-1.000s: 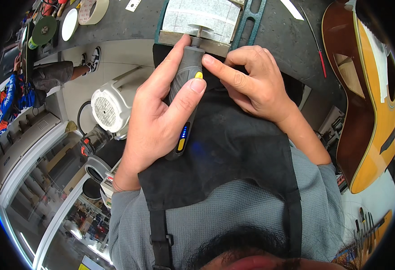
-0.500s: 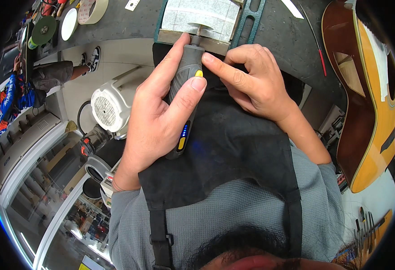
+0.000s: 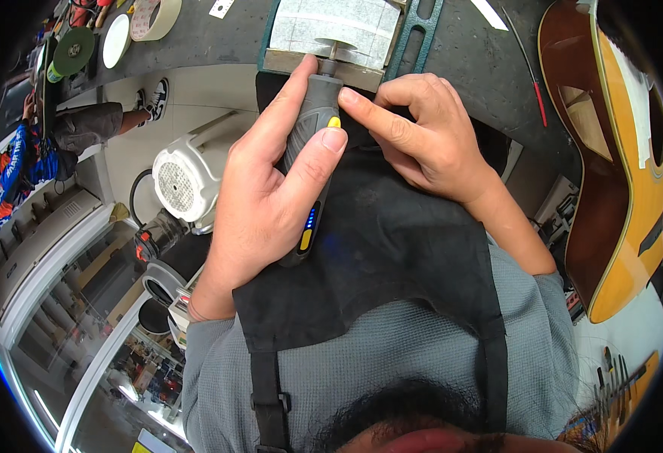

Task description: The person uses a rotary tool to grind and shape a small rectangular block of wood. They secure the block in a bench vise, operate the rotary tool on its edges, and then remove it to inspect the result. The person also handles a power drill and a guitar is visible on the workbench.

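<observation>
The left hand (image 3: 259, 189) was wrapped around a slim, dark-grey, cylindrical rotary tool (image 3: 317, 109), its fingers closed about the casing: the index finger lay along the left side toward the nose, and the thumb rested across the front just below a yellow switch (image 3: 334, 122). The tool stood centrally before a person's black cloth apron (image 3: 414, 234), nose pointing away from the body. A thin, round, flat disc (image 3: 346, 44) on its metal shaft was seen over a whitish-grey rectangular sheet (image 3: 324, 21); contact between disc and sheet could not be determined. The right hand (image 3: 429, 143) had its index finger extended to the tool's right edge near the nose, the other fingers being curled; whether these pinched anything could not be told. A brownish bar (image 3: 290, 63) bordered the sheet's near edge, and a dark-green slotted metal bar (image 3: 420, 23) lay to its right. On the dark-grey desk (image 3: 225, 41), a cream tape roll (image 3: 166, 21) appeared at left and a slender red-handled rod (image 3: 540, 106) at right, near an amber-topped, brown-sided wooden guitar body (image 3: 626, 257).
</observation>
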{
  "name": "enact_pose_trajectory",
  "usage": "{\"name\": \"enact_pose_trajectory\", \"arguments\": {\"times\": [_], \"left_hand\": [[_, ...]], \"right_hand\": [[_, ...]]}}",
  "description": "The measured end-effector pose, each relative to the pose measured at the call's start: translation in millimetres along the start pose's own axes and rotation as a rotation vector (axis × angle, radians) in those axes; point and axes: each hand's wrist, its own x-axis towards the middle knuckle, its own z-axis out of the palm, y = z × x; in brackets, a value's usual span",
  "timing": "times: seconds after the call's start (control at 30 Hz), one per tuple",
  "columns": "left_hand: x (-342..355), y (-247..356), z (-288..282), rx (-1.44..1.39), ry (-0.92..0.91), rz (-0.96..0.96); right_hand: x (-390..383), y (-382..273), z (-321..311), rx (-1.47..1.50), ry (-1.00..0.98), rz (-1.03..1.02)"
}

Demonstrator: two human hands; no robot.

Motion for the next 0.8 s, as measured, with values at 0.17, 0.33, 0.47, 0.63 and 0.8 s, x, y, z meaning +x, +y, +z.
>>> {"name": "enact_pose_trajectory", "arguments": {"times": [0.17,0.33,0.47,0.63,0.8], "left_hand": [[0.2,1.1,0.4,0.003,-0.001,-0.007],[-0.9,2.6,1.2,0.007,0.002,-0.019],[-0.5,1.6,1.7,-0.005,0.003,-0.011],[-0.7,3.6,2.9,-0.011,0.007,-0.021],[-0.8,2.5,2.5,0.001,0.007,-0.019]], "right_hand": [[-0.4,0.1,0.1,-0.003,0.002,0.0],[0.1,-0.7,-1.3,0.001,0.0,-0.001],[0.5,-1.0,-2.6,0.013,-0.012,0.005],[-0.3,-0.4,-2.0,0.015,0.0,0.002],[-0.7,1.3,-1.0,0.018,-0.001,-0.006]]}}
